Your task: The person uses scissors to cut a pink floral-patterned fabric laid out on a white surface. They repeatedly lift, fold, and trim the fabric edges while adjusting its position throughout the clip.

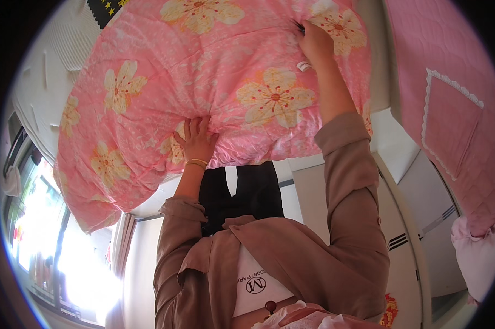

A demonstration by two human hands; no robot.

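A puffy pink quilt (169,88) with large cream-and-yellow flowers spreads before me. My left hand (197,140) lies on its near part, fingers spread, pressing into the gathered fabric. Two thin gold-coloured bands circle that wrist. Farther off, at the upper right of the quilt, my right hand (318,44) is closed around a small dark object (299,27). Thin dark tips of it stick out to the left over the fabric; what it is cannot be made out. A small white label (303,66) bearing print sits on the quilt just below this hand.
Right of the quilt is a pink quilted cover (412,45) with a lace-edged pocket (453,123). White panels with dark stripes (397,242) stand at the lower right. A bright window (38,214) and a curtain (124,242) are at left. A ribbed pale surface (72,45) lies upper left.
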